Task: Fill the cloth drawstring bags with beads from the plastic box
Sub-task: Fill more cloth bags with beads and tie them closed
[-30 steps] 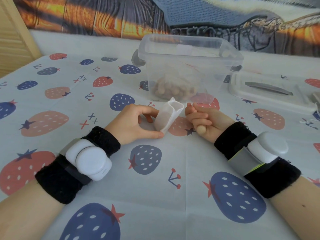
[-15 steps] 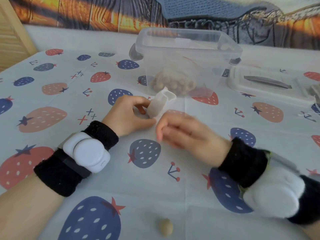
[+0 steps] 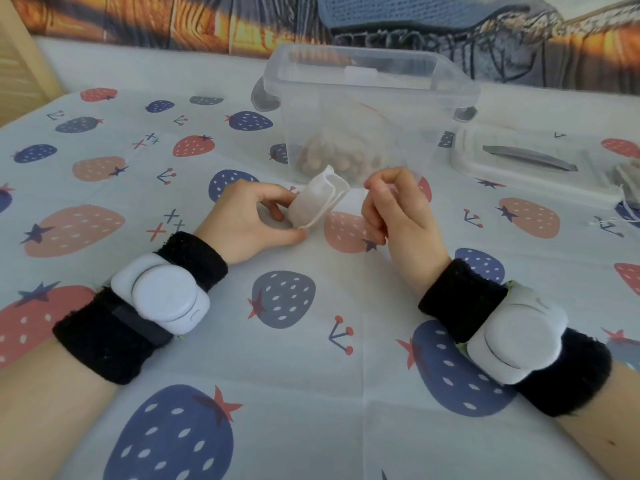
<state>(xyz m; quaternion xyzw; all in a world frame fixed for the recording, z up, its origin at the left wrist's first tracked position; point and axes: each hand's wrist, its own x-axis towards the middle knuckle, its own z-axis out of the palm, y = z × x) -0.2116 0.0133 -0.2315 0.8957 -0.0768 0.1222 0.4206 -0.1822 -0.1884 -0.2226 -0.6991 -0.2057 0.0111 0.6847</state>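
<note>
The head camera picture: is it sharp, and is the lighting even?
Head view: soft daylight, only faint shadows under the hands; the left hand and cloth bag are fairly sharp; the plastic box looks hazy; wide-angle bending stretches the edges.

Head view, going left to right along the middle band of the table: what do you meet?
left hand → cloth drawstring bag → right hand → box lid
</note>
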